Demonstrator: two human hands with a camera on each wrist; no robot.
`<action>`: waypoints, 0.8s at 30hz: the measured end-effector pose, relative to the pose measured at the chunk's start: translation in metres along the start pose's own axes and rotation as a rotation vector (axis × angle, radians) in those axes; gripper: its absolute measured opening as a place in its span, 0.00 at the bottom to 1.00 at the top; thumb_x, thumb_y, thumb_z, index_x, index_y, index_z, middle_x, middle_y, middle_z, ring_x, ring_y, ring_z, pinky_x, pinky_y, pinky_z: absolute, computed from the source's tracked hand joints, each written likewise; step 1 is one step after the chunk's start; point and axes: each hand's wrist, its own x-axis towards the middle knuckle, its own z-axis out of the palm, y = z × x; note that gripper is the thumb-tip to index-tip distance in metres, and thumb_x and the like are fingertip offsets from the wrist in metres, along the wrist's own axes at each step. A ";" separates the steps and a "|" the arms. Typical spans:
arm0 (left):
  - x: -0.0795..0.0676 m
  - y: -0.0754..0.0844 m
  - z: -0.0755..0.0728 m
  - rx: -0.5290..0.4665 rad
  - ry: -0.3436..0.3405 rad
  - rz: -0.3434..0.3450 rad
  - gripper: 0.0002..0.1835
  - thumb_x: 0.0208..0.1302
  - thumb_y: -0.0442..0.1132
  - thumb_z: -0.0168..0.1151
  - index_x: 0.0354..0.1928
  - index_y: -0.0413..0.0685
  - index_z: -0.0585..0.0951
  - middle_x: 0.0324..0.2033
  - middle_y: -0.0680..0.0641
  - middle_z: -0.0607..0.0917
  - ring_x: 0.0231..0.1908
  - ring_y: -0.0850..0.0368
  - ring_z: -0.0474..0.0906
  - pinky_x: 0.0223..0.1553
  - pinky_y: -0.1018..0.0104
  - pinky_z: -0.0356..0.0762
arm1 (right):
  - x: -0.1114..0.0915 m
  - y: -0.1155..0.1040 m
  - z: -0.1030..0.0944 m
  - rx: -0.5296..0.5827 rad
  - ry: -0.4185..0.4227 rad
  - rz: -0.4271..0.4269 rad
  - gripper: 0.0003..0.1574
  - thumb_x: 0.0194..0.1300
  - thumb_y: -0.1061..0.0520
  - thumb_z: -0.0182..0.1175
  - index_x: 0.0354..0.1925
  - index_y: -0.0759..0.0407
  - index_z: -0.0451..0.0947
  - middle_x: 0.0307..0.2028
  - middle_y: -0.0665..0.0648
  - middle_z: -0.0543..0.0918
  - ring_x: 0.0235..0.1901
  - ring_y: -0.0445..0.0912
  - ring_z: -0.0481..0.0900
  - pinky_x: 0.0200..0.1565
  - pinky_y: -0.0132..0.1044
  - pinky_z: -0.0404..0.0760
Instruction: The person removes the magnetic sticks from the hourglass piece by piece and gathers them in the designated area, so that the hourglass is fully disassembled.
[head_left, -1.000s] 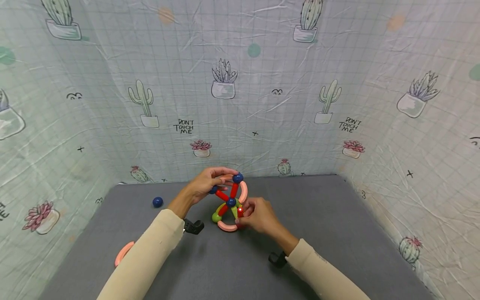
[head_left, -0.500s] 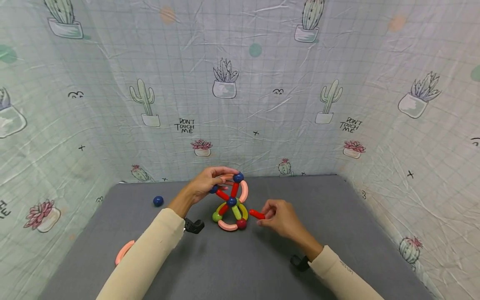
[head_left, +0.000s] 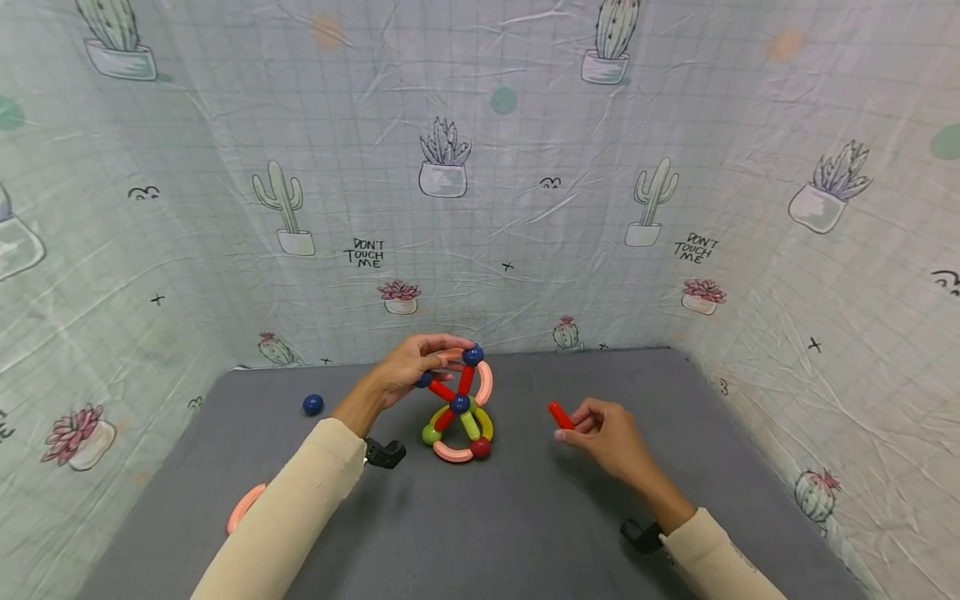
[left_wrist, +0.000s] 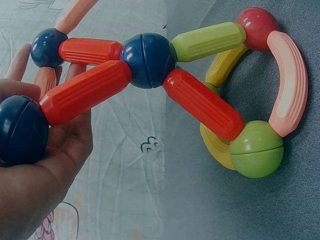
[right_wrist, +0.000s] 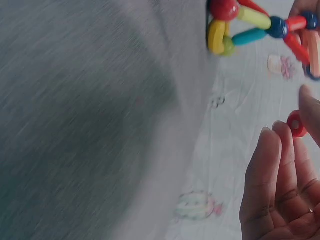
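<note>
My left hand (head_left: 408, 364) grips the top of a magnetic ball-and-rod structure (head_left: 460, 404) by its upper blue balls and pink curved rods. In the left wrist view, red rods (left_wrist: 90, 92) and a light green rod (left_wrist: 210, 41) meet at a central blue ball (left_wrist: 149, 60). The lower ring has a green ball (left_wrist: 256, 149), a red ball (left_wrist: 257, 29) and curved pink and yellow rods, and stands on the table. A teal rod (right_wrist: 249, 36) shows from the right wrist. To the right, my right hand (head_left: 618, 437) pinches a loose red rod (head_left: 560, 415) above the table.
A single blue ball (head_left: 312, 405) lies on the grey table (head_left: 517, 533) at the left. Nearer, a pink curved rod (head_left: 243, 507) lies partly behind the left sleeve (head_left: 292, 508). A cactus-print cloth (head_left: 510, 208) walls in the back and sides.
My right hand has moved right, away from the structure, carrying the red rod off from beside the lower red ball. The left hand keeps its hold and the structure stays in place.
</note>
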 end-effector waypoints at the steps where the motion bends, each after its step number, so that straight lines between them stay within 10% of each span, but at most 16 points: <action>1: 0.000 0.000 0.000 0.001 0.000 0.001 0.25 0.77 0.24 0.49 0.68 0.47 0.82 0.70 0.42 0.79 0.60 0.49 0.85 0.64 0.48 0.82 | -0.001 0.003 -0.004 0.000 0.005 0.004 0.17 0.60 0.51 0.80 0.35 0.58 0.83 0.28 0.55 0.88 0.22 0.46 0.81 0.24 0.38 0.82; 17: 0.000 -0.001 -0.001 -0.008 -0.002 0.012 0.25 0.77 0.24 0.49 0.68 0.46 0.82 0.70 0.41 0.79 0.60 0.47 0.85 0.69 0.38 0.75 | -0.015 0.062 -0.070 -0.137 0.152 0.133 0.16 0.63 0.53 0.78 0.40 0.62 0.85 0.32 0.59 0.90 0.23 0.52 0.86 0.26 0.39 0.85; 24: -0.002 0.001 0.000 0.001 0.003 0.008 0.24 0.78 0.25 0.50 0.67 0.47 0.82 0.68 0.42 0.82 0.60 0.48 0.85 0.63 0.50 0.83 | -0.022 0.085 -0.093 -0.252 0.162 0.203 0.18 0.63 0.51 0.79 0.39 0.63 0.85 0.29 0.56 0.89 0.20 0.48 0.85 0.24 0.39 0.84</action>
